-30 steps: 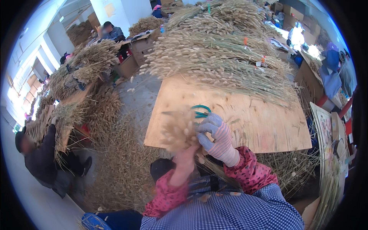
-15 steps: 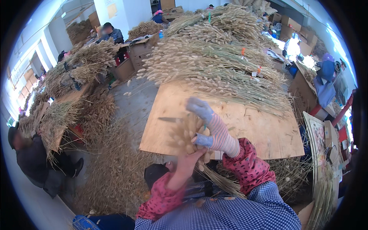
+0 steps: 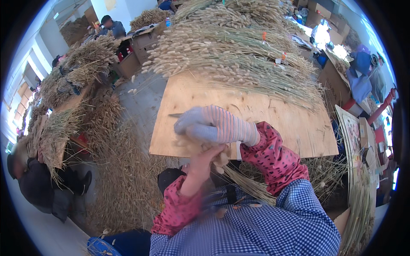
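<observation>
My bare left hand [image 3: 202,161] is closed round a bunch of dried bunny-tail grass. Its pale fluffy heads [image 3: 221,160] show beside the fingers, and the long stems [image 3: 250,184] trail down to the right, toward my checked apron. My right hand [image 3: 209,124], in a striped knitted glove with grey fingers, lies over the top of the bunch. Its fingers and thumb curl round the heads, which are partly hidden and blurred. Just past the gloved fingertips, a thin dark blade-like piece [image 3: 174,115] lies on the plywood board [image 3: 277,132].
A large heap of dried grass [image 3: 230,59] covers the far part of the table. Loose straw [image 3: 124,183] litters the floor at left, where a person in dark clothes [image 3: 38,183] sits by another heap. Cardboard boxes [image 3: 333,87] stand at right.
My right hand has come down and left, from spread fingers beside the bunch to curled over its heads. My left hand stays on the bunch. The whole view has shifted slightly.
</observation>
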Tool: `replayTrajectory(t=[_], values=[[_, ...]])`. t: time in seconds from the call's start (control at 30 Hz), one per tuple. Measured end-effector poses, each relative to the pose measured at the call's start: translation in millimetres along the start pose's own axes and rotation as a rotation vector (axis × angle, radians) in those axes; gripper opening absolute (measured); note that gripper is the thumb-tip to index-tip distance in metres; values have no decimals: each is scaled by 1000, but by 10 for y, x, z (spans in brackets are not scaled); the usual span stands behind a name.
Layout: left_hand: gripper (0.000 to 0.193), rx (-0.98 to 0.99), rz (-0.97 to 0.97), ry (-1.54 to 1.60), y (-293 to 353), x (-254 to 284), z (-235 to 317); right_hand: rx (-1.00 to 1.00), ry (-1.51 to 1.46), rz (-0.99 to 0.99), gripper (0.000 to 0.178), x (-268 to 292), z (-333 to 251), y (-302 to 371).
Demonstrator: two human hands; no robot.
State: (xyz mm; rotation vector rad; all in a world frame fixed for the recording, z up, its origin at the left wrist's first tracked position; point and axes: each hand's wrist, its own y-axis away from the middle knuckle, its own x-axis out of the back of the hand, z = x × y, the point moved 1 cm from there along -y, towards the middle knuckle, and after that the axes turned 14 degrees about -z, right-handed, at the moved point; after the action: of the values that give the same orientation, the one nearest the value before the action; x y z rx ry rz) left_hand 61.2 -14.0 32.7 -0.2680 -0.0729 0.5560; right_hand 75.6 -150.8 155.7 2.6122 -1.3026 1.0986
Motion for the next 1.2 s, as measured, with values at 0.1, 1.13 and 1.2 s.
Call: replayTrajectory(t=[0.1, 1.13, 1.2], values=[[25, 81, 134, 262, -15, 30, -55, -36, -24, -90, 26, -29, 6, -29], [56, 92, 49, 415, -97, -335, -135, -510, -664, 350, 31, -681, 455, 1514], [56, 207, -77, 357, -127, -449, -168, -467, -769, 278, 32, -696, 472, 1527]])
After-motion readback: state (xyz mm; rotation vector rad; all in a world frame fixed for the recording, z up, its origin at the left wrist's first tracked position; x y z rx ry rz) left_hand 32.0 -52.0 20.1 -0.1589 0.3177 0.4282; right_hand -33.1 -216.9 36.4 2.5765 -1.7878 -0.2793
